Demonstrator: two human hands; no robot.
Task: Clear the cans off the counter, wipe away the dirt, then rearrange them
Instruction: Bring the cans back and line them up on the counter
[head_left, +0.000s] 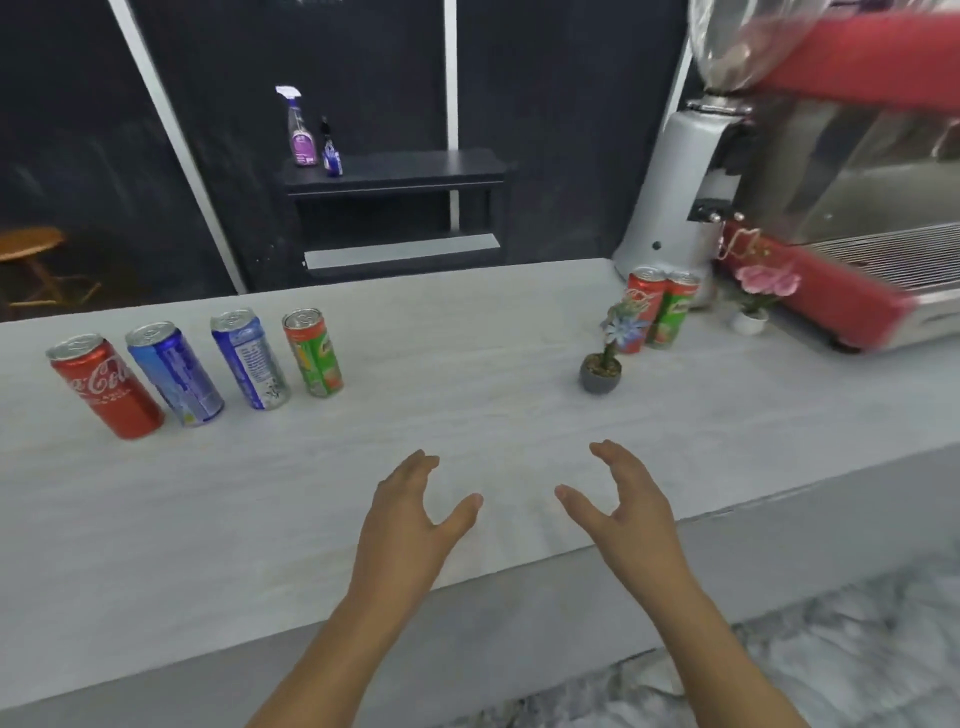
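Several cans stand in a row on the left of the pale counter (467, 415): a red cola can (106, 387), two blue cans (176, 374) (250, 360) and a green can (313, 353). At the far right, a second red can (644, 299) and a second green can (672, 312) stand close together. My left hand (410, 512) and my right hand (623, 501) hover over the counter's near middle, palms facing each other, fingers relaxed, holding nothing. No cloth is in view.
A small potted plant (602, 358) with a blue flower stands in front of the right pair of cans. A grinder (670, 192), a red espresso machine (852, 208) and a pink potted flower (761, 293) fill the right end. Two spray bottles (301, 130) sit on a dark shelf behind.
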